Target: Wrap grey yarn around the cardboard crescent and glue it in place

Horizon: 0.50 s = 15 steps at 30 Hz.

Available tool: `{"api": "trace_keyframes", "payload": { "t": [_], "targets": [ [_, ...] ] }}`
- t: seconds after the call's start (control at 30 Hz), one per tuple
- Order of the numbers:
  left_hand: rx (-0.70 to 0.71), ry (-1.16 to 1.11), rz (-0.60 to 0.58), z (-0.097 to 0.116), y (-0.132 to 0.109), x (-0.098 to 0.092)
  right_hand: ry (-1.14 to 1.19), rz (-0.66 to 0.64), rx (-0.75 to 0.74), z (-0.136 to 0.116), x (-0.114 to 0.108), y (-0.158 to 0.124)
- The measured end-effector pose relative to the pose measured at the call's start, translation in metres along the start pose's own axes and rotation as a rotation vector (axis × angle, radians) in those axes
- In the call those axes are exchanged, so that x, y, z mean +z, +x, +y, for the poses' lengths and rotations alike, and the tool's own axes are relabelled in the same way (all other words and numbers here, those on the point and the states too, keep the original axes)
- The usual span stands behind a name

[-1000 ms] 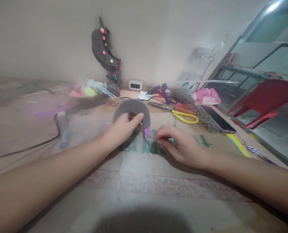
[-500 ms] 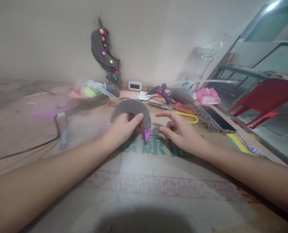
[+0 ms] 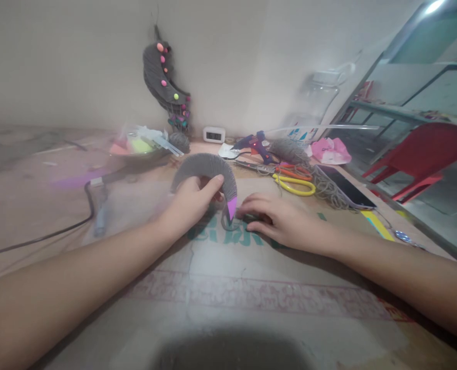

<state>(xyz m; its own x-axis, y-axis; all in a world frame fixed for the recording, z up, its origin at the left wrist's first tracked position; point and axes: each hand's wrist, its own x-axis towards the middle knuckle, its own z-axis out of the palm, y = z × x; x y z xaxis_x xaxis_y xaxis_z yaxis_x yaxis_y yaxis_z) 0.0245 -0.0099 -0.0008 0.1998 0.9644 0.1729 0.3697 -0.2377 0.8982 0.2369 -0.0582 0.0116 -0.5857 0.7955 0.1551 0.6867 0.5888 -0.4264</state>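
My left hand (image 3: 197, 198) is closed on a crescent shape (image 3: 208, 164) wound with grey yarn, its thumb pressed against the inner curve. The crescent's pointed end (image 3: 232, 206) is bare purple and aims down toward me. Just right of that tip, my right hand (image 3: 274, 218) has its fingers bent round a strand of grey yarn (image 3: 224, 221), which loops beneath the tip. The exact pinch is blurred and partly hidden. Under both hands lies a printed cardboard sheet (image 3: 220, 277).
Behind the hands are yellow-handled scissors (image 3: 294, 186), a glue gun (image 3: 256, 145), a small clock (image 3: 214, 135) and a phone (image 3: 346, 186). A bowl (image 3: 135, 154) of colourful pieces stands left, near a black cable (image 3: 58, 234). A finished-looking crescent (image 3: 157, 74) hangs on the wall.
My right hand has moved down and left, close to the purple tip, and its stretched index finger has bent in. The left hand and crescent have shifted slightly.
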Motion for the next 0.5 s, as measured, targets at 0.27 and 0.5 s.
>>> {"api": "trace_keyframes", "payload": {
  "t": [0.27,0.5],
  "targets": [
    [-0.036,0.045,-0.006,0.001,0.0,0.001,-0.064,0.066,-0.096,-0.002,0.014,-0.008],
    [-0.024,0.061,-0.032,0.001,0.0,0.001,-0.043,0.398,-0.176,-0.006,0.001,-0.014]
  ]
}}
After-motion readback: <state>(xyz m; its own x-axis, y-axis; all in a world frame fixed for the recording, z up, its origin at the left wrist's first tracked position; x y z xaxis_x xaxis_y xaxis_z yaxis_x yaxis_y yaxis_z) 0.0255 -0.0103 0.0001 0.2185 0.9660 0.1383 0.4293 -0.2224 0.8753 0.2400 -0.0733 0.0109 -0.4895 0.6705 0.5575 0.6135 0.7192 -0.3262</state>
